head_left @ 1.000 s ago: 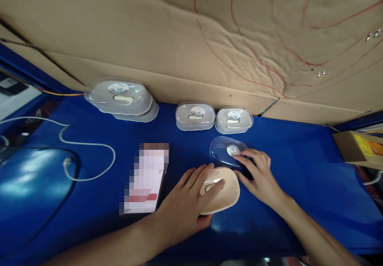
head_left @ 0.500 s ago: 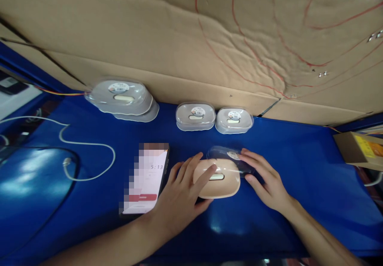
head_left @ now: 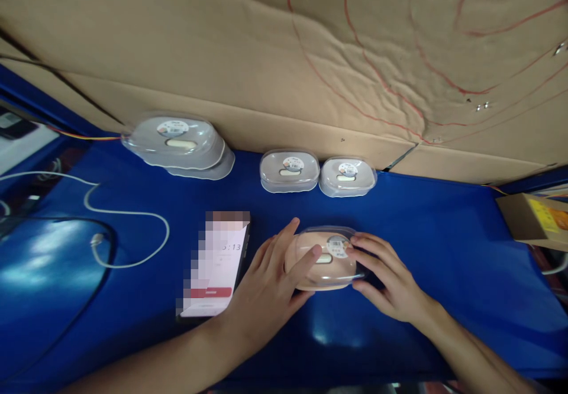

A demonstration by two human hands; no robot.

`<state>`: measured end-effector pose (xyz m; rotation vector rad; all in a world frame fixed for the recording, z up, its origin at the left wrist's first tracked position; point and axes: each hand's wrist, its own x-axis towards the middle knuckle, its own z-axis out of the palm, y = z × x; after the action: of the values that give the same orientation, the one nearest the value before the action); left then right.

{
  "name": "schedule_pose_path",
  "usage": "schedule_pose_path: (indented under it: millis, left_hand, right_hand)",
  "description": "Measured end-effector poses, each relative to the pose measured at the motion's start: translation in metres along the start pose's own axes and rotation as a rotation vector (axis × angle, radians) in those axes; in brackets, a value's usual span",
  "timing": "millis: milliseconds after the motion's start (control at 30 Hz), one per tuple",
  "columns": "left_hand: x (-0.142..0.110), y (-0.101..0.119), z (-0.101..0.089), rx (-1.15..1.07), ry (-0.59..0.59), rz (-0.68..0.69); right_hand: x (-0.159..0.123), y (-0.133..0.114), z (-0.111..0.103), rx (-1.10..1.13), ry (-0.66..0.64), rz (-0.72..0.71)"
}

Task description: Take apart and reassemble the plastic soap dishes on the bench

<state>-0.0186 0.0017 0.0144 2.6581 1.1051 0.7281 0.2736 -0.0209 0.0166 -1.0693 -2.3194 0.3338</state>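
Note:
A beige oval container [head_left: 310, 275] lies on the blue table [head_left: 421, 246] in front of me. A clear plastic lid [head_left: 331, 252] with a round sticker sits over it. My left hand [head_left: 270, 287] rests on the container's left side, fingers curved against it and forefinger on top near the small slot. At the lid's right end, my right hand [head_left: 388, 278] pinches the edge with its fingertips.
Two small lidded containers [head_left: 289, 170] [head_left: 347, 176] stand at the back by the cardboard wall [head_left: 284, 57]. A stack of larger lidded ones [head_left: 175, 142] is at back left. A phone [head_left: 215, 270] lies left of my hands. A white cable [head_left: 128, 228] loops at left; a cardboard box [head_left: 532, 219] sits at right.
The clear lid lay on the table behind the beige container. My right hand has brought it toward me and set it over the container, which my left hand has turned level.

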Motion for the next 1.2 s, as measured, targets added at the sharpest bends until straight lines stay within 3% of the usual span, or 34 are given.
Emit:
schedule_pose_path:
  millis: [533, 1200]
  left_hand:
    - [-0.0005, 0.0006, 0.0001, 0.001, -0.182, -0.109]
    - [0.0046, -0.0024, -0.0078, -0.187, -0.244, -0.218]
  right_hand:
    - [0.0001, -0.0079, 0.0064, -0.065, -0.096, -0.038]
    - [0.0028, -0.0103, 0.0088, -0.135, -0.150, -0.032]
